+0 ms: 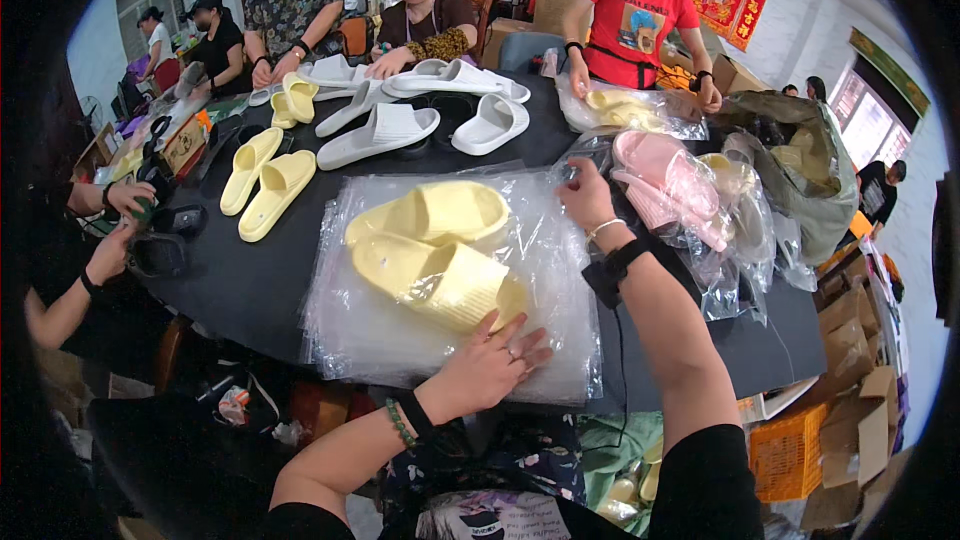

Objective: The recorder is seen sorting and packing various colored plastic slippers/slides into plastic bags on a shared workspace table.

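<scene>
A pair of pale yellow slide slippers (430, 250) lies side by side, apparently inside a clear plastic bag, on a stack of clear plastic bags (340, 340). My left hand (490, 362) rests with spread fingers on the plastic, its fingertips at the near slipper's ribbed toe end. At the stack's upper right corner, my right hand (585, 195) has its fingers curled together on the edge of a clear bag. Bagged pink slippers (670, 180) lie just right of that hand.
Loose yellow slippers (268, 185) and white slippers (380, 135) spread across the black table (240, 285). A large open sack (815, 170) stands at the right edge. Opposite, a co-worker in red handles a bagged yellow pair (625, 110). Another person's hands (115, 230) are at the left.
</scene>
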A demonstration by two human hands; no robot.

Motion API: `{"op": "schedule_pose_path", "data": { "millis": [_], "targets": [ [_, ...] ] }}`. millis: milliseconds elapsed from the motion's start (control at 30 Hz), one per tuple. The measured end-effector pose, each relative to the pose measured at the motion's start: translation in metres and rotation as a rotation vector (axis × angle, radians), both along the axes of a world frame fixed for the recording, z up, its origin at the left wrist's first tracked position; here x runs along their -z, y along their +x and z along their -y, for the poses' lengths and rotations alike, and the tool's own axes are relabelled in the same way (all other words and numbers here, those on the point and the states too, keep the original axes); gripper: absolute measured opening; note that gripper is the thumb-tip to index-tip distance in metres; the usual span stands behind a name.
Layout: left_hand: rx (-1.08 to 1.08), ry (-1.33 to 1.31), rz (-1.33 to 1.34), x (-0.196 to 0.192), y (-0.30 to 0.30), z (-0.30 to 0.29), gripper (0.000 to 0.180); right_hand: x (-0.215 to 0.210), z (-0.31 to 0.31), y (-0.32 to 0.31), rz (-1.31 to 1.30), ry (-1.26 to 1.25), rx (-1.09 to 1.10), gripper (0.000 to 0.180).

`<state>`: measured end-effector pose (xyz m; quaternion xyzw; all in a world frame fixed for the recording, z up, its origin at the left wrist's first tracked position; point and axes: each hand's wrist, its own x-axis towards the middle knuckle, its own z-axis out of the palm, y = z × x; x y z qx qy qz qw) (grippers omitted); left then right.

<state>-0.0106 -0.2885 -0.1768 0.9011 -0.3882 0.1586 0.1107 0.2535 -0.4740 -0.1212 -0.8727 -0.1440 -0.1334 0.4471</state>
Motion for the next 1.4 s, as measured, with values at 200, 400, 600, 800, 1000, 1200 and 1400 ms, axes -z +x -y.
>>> {"op": "schedule_pose_path", "data": {
  "millis": [200,400,600,800,1000,1200,1400],
  "targets": [
    [0.066,-0.027,-0.033,-0.003,0.001,0.002,0.048,0.008,0.012,0.014,0.083,-0.124,0.019,0.05],
    [-0.179,-0.203,0.097,-0.055,-0.002,-0.017,0.052,0.021,0.026,-0.005,0.281,-0.279,-0.048,0.072],
    [-0.933,-0.394,0.272,-0.086,0.059,-0.153,0.059,-0.027,0.012,-0.087,0.242,-0.527,-0.364,0.106],
    [-1.014,-0.631,-0.513,-0.064,0.078,-0.193,0.058,-0.009,0.011,-0.122,-0.084,-0.909,-0.574,0.147],
    [-0.604,-0.906,-0.507,-0.098,0.035,-0.166,0.017,0.016,0.023,-0.109,-0.209,-0.978,-0.653,0.154],
    [-0.467,-0.727,-0.806,-0.111,-0.004,-0.168,0.019,0.004,0.025,-0.11,-0.284,-1.085,-0.685,0.156],
    [-0.501,-1.564,-1.368,-0.105,0.038,-0.21,0.078,-0.016,0.012,-0.102,-0.343,-1.14,-0.67,0.155]
  ]
}}
